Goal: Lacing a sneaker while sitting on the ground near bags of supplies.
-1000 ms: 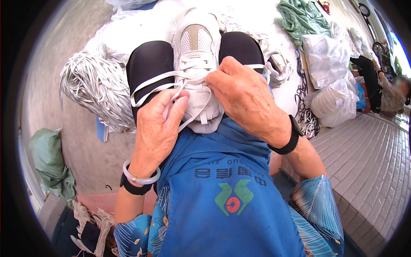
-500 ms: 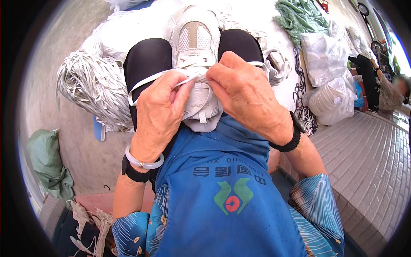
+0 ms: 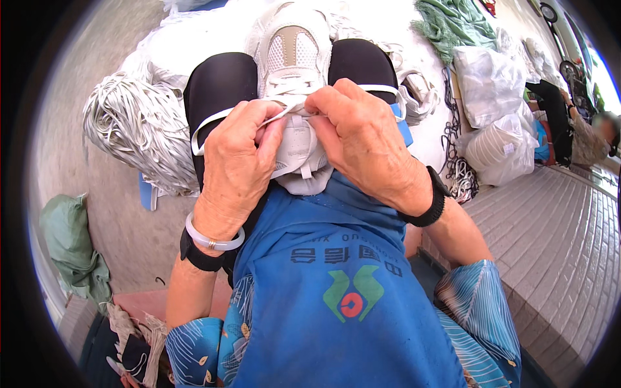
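A white sneaker (image 3: 294, 58) with a beige toe stripe rests between my knees, its toe pointing away from me. White shoelace (image 3: 284, 90) crosses its upper, and a loose length loops out over each knee. My left hand (image 3: 242, 149) pinches the lace at the left side of the tongue (image 3: 301, 145). Close beside it, my right hand (image 3: 362, 132) grips the lace between thumb and bent forefinger, just right of the tongue. The fingertips of both hands nearly meet over the top eyelets, hiding part of the lacing there.
A thick bundle of white laces (image 3: 132, 132) lies at the left. More white shoes (image 3: 417, 94) sit beyond my right knee. Filled clear plastic bags (image 3: 495, 139) stand farther right, near a green net (image 3: 453, 26) and a seated person (image 3: 592, 139). A green sack (image 3: 71, 236) lies at far left.
Both hands have shifted slightly up the shoe, with my right fingertips now closer in toward the left ones. The lace loop over the right knee shows more.
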Available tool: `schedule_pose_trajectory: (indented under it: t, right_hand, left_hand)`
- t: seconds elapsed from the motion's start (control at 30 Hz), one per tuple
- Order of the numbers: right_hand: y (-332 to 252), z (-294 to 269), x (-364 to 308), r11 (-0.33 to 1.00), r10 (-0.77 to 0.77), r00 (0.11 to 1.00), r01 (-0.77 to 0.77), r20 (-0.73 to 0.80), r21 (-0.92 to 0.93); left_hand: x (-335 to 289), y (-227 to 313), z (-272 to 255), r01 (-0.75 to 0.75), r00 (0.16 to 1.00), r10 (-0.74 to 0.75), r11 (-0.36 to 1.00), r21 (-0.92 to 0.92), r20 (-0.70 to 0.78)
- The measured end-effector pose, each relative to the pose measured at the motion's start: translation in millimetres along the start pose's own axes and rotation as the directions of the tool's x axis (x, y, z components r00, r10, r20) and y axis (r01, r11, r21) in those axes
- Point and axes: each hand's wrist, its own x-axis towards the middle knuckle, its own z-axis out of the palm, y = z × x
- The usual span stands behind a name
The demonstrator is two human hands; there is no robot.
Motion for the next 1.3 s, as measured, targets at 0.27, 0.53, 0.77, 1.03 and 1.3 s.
schedule_pose_trajectory:
  t: [0.27, 0.53, 0.77, 1.03, 1.3]
  right_hand:
    - [-1.8, 8.5, -2.4, 0.994, 0.054, 0.997, -0.049, -0.048, 0.096]
    - [-9.7, 11.3, -1.2, 1.000, 0.010, 1.000, -0.010, -0.018, -0.004]
    - [-7.7, 8.8, -0.2, 0.998, 0.054, 0.998, -0.055, 0.010, 0.038]
    - [-0.6, 1.4, -6.3, 0.991, -0.135, 0.978, 0.133, -0.159, -0.027]
    - [-9.2, -16.7, -32.5, 0.980, -0.151, 0.980, 0.166, -0.130, 0.113]
  left_hand:
    - [-0.7, 2.0, -2.3, 0.026, 0.999, -0.026, 1.000, 0.005, 0.021]
    - [-1.4, -0.9, 0.5, -0.018, 1.000, 0.018, 0.998, 0.052, 0.000]
    - [5.8, 2.8, -2.0, -0.150, 0.988, 0.137, 0.962, 0.229, 0.073]
    - [13.8, 2.1, -16.5, -0.093, 0.963, 0.035, 0.974, 0.208, 0.266]
    - [12.8, 13.2, -54.4, 0.613, 0.618, -0.387, 0.782, -0.112, 0.684]
